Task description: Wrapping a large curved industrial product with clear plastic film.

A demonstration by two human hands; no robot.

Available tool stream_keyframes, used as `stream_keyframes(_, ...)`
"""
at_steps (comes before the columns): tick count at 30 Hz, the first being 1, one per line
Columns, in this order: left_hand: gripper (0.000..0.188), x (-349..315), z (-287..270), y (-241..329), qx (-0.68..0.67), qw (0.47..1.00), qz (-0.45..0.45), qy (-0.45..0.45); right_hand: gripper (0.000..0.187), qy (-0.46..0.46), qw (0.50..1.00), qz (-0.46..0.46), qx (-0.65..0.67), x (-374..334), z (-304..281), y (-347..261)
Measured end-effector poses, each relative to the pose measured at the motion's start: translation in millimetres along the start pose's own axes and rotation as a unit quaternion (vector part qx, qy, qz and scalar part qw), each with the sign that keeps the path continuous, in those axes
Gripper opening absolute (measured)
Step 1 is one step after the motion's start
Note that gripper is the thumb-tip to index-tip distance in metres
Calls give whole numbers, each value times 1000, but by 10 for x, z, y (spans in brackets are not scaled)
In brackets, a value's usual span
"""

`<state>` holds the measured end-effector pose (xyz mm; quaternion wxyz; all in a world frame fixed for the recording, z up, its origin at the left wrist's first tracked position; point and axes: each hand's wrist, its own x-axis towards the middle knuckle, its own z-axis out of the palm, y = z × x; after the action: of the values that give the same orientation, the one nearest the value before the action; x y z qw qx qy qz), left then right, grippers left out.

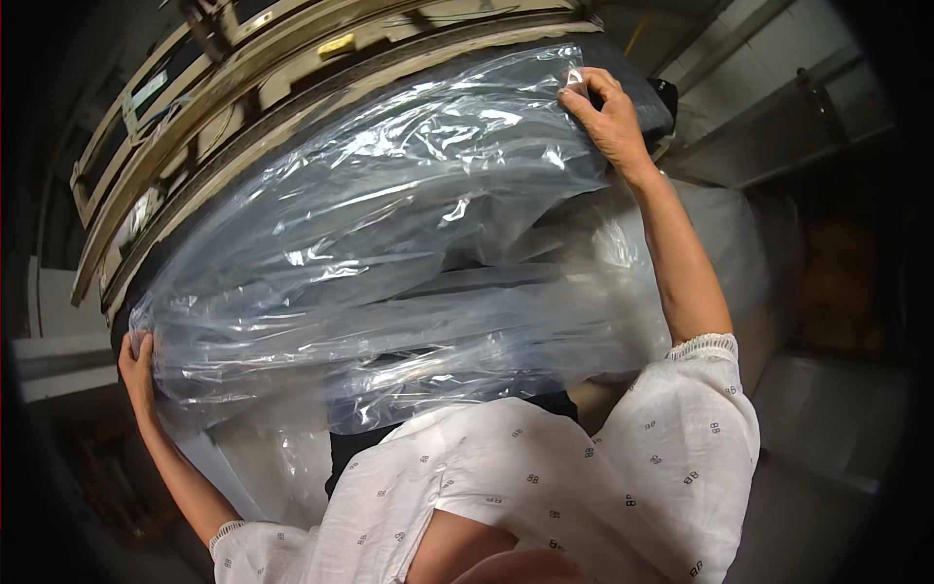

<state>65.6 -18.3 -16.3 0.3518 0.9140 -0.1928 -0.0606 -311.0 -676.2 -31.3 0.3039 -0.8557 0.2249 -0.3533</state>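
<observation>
A wide sheet of clear plastic film stretches across a dark work surface and hangs down over my lap in glossy folds. At the far right, my right hand pinches the film's upper corner between thumb and fingers. My left hand is out at the far left, its fingers closed on the gathered left edge of the same film. Both arms are spread wide, and the film lies wrinkled between them. Whether it is a single sheet or a layered bag, I cannot tell.
Behind the film runs a long machine frame with pale rails and a yellow piece on it. The dark work surface shows at the right. More cloudy plastic hangs beyond my right arm. A metal panel stands farther right.
</observation>
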Motion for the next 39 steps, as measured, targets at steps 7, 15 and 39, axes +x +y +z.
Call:
stream_keyframes(7, 43, 602, 383, -77, 42, 985, 117, 120, 25, 33, 999, -16, -15, -74, -309, 159)
stream_keyframes(15, 31, 1037, 2125, 2409, -99, 758, 579, 284, 31, 210, 896, -134, -368, -65, -1099, -87)
stream_keyframes(39, 51, -1878, 1347, -800, -113, 952, -23, 284, 62, -461, 837, -295, -17, -1651, 1963, -2644)
